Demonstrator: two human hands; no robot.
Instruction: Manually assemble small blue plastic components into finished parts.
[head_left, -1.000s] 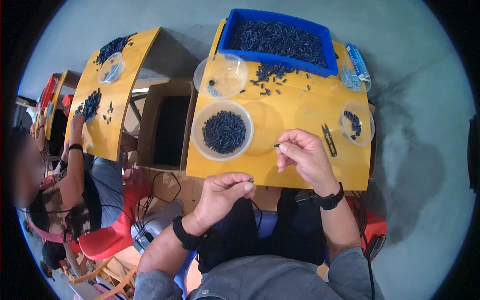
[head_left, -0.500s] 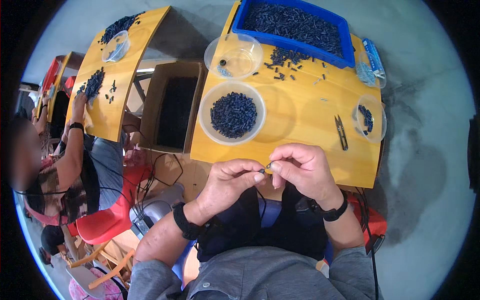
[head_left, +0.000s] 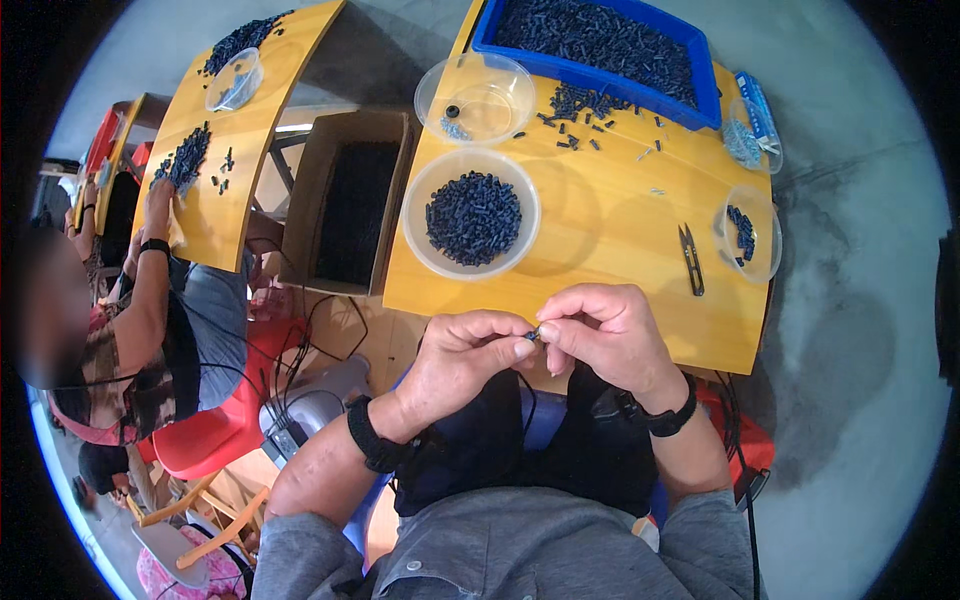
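Note:
Just beyond the near edge of the yellow table, my left hand (head_left: 470, 350) pinches a small dark cylindrical piece (head_left: 532, 336) between thumb and forefinger. The thumb and forefinger of my right hand (head_left: 603, 330) meet at the piece's other end, closed on something too small to name. Beyond my hands stands a translucent white bowl (head_left: 412, 225) filled with small dark tubular pieces (head_left: 472, 218). A pair of thread snips (head_left: 691, 262) lies on the table to the right. Near it, a clear tub (head_left: 765, 240) holds several dark pieces.
At the back is a blue tray (head_left: 600, 75) of dark pieces, some scattered before it. A clear bowl (head_left: 430, 90) with small light-blue parts sits beside the white bowl. An open carton (head_left: 292, 225) stands left of the table (head_left: 600, 220). Another person (head_left: 150, 330) works at the left table.
My fingertips have drawn closer together around the small piece. The view has shifted slightly; the neighbour's hand remains at the dark pile.

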